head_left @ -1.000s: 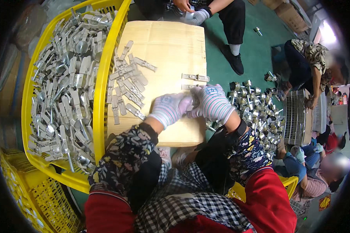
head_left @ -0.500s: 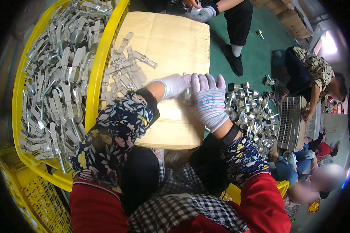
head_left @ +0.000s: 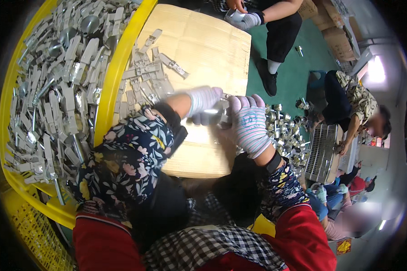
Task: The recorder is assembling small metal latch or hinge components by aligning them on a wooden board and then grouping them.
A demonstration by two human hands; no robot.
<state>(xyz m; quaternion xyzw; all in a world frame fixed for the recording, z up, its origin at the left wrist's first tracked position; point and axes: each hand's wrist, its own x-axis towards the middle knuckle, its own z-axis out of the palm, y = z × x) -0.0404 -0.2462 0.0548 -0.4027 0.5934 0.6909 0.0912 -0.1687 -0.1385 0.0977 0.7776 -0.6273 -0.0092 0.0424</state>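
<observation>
Over a cardboard-coloured board (head_left: 203, 158), both my hands work close together in striped knit gloves. My right hand (head_left: 248, 124) is closed around a small shiny metal part (head_left: 223, 111), its thumb side hidden. From the left, my left hand (head_left: 204, 101) meets the same part with curled fingers, slightly smeared by motion. The part's exact kind is hidden by the gloves. To the left of my left hand lie several loose grey plastic levers (head_left: 147, 70), heaped on the board against the crate.
A yellow crate (head_left: 115, 77) at the left brims with metal parts bearing grey levers and bolts. Right of the board, metal parts with bolts (head_left: 282, 131) are piled on the green floor (head_left: 276, 97). A co-worker's gloved hand (head_left: 245, 20) is beyond the board; others sit right.
The view has shifted a little. My hands have moved slightly apart and turned, so the shiny metal part between them shows more clearly.
</observation>
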